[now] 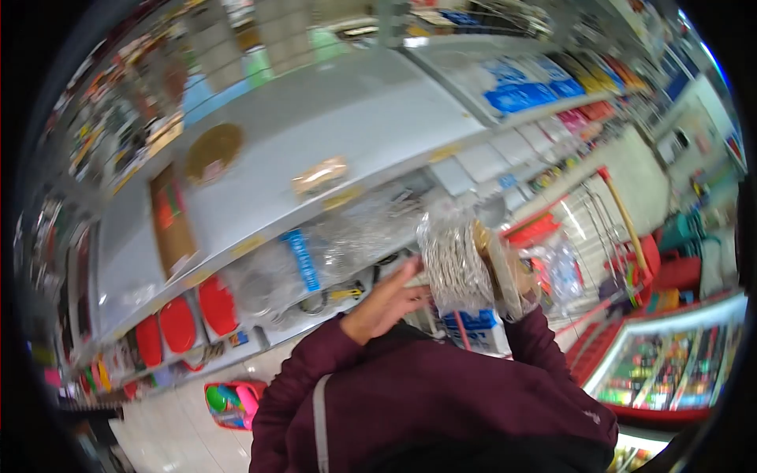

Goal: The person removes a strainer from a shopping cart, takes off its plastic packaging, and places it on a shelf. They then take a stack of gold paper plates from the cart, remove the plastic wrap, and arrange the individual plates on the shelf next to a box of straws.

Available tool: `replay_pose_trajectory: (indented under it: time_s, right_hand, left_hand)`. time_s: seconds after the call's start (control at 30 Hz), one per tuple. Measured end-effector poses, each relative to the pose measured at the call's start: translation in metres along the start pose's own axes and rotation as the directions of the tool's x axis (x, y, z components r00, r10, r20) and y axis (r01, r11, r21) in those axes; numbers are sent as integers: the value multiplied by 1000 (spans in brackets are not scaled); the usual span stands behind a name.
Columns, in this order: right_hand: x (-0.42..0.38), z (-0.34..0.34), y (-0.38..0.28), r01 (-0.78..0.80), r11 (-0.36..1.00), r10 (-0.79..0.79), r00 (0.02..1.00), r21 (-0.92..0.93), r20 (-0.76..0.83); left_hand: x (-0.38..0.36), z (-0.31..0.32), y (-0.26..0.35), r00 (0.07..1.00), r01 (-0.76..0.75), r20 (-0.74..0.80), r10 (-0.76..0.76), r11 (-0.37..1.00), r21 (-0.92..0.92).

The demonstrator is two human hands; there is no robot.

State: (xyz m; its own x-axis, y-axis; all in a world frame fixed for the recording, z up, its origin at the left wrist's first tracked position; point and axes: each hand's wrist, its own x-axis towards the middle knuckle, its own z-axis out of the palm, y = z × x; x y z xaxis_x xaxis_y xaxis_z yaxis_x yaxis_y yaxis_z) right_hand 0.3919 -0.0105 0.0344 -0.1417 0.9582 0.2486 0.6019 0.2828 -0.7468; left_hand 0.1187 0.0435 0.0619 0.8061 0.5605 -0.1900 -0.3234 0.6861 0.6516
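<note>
left hand (386, 303): fingers loosely spread, beside wrapped stack (457, 256)
right hand: obscured, fingers can't tell
risk: wrapped stack slipping, slick plastic

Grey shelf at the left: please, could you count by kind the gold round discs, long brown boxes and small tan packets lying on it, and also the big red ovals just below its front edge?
Gold round discs: 1
Long brown boxes: 1
Small tan packets: 1
Big red ovals: 3
Total: 6
</note>
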Motion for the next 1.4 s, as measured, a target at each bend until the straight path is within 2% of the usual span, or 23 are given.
replay_pose_trajectory:
  time_s: [0.17,0.2,0.23,0.27,0.33,0.37,0.43,0.53,0.6,0.63,0.67,0.7,0.73,0.77,0.8,0.83,0.87,0.93,1.1,1.23,1.27,1.33,1.4]
  right_hand:
    - [-63,-45,61,-223,951,146,934,-214,-325]
    - [-85,-50,93,-274,845,473,783,459,-404]
    - [-106,-54,126,-89,381,742,623,920,-247]
    - [-119,-55,140,-76,386,742,618,919,-261]
    - [-142,-54,160,-20,302,881,387,953,-271]
    - [-155,-49,172,-18,302,885,375,953,-274]
    - [-171,-40,201,-299,447,892,213,843,-398]
    - [-197,-35,251,-467,609,778,195,641,-597]
    - [-204,-48,257,-798,495,746,188,343,-639]
    - [-204,-49,270,-920,391,544,223,9,-809]
    - [-201,-57,266,-895,429,415,312,-118,-855]
    - [-190,-72,260,-824,513,354,458,-240,-815]
    - [-178,-80,251,-665,741,464,409,91,-786]
    - [-145,-79,221,-483,787,570,327,384,-754]
    - [-87,-77,136,-412,830,541,428,377,-724]
    - [-48,-72,96,-218,795,593,474,566,-651]
    - [-17,-73,68,-76,688,571,670,722,-474]
    - [53,-58,-26,-7,538,461,840,843,-287]
    - [171,-19,-142,-98,616,138,990,782,16]
    - [262,34,-216,-15,861,-194,915,509,354]
    - [289,51,-215,174,913,-325,857,368,400]
    - [319,80,-230,-33,972,-120,784,234,609]
    - [340,112,-228,144,989,-97,729,-13,677]
  left_hand:
    - [-28,12,42,989,-143,6,146,958,249]
    - [-36,12,47,991,-130,14,130,960,250]
    - [-43,10,51,984,-176,1,181,960,218]
    - [-48,9,54,973,-225,-14,231,956,186]
    - [-55,6,54,960,-271,-20,279,944,188]
    - [-59,4,51,945,-311,-48,325,932,184]
    - [-64,-5,43,948,-305,-43,315,938,164]
    - [-64,-9,38,952,-292,-46,302,944,155]
    - [-65,-11,34,953,-278,-69,293,944,178]
    - [-66,-10,33,950,-277,-101,295,948,158]
    - [-68,-10,32,941,-292,-121,315,940,174]
    - [-69,-11,32,944,-263,-154,291,948,178]
    - [-73,-13,32,941,-241,-197,276,953,183]
    - [-76,-15,32,937,-250,-199,287,949,193]
    - [-81,-17,33,931,-260,-207,301,944,204]
    - [-87,-19,34,900,-294,-258,350,927,233]
    - [-93,-22,36,894,-319,-235,380,911,262]
    - [-110,-21,43,866,-360,-240,438,881,308]
    - [-159,-15,54,641,-471,-291,710,664,581]
    - [-196,-13,65,388,-473,-305,870,472,745]
    - [-203,-11,69,282,-423,-298,912,398,814]
    - [-211,-8,86,177,-328,-269,947,314,891]
    - [-216,-8,108,154,249,112,982,-148,957]
